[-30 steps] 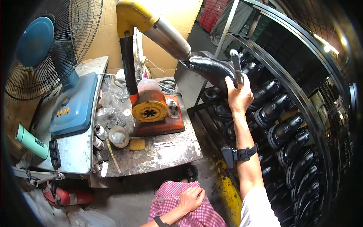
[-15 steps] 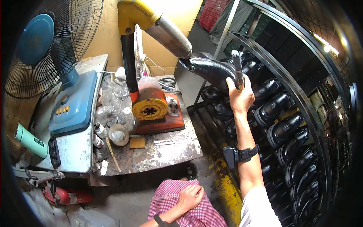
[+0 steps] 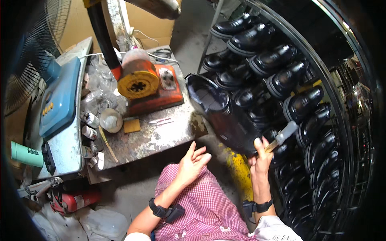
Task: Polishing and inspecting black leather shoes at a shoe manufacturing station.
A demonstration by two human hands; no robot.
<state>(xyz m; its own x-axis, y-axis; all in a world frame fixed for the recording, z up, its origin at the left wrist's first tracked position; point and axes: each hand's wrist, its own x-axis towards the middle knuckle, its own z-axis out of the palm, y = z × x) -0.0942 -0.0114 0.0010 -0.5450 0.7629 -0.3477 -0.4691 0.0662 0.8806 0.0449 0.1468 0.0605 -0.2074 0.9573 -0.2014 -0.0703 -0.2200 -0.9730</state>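
Note:
My right hand [image 3: 261,158] grips a black shoe [image 3: 235,128] near its lower end. The shoe's open collar [image 3: 209,95] points to the far left, toward the workbench corner. A brush [image 3: 283,135] with a pale, flat head is held in the same hand, its head sticking out to the right. Above my lap, my left hand [image 3: 193,164] is empty, its fingers apart and reaching toward the shoe without touching it. The red-and-white checked apron [image 3: 201,201] covers my lap. My right fingers partly hide the shoe's end.
A rack [image 3: 307,52] of several black shoes [image 3: 303,103] stands on the right. The workbench [image 3: 155,134] carries an orange-based stand [image 3: 155,88], a small bowl [image 3: 110,120], a yellow-brown pad [image 3: 131,125] and bottles. Further left are a fan [image 3: 34,52] and a green tumbler [image 3: 26,154].
The shoe has come away from the stand's metal arm, down and nearer to me, in my right hand with the brush. My left hand has lifted off my lap and opened. The view has shifted.

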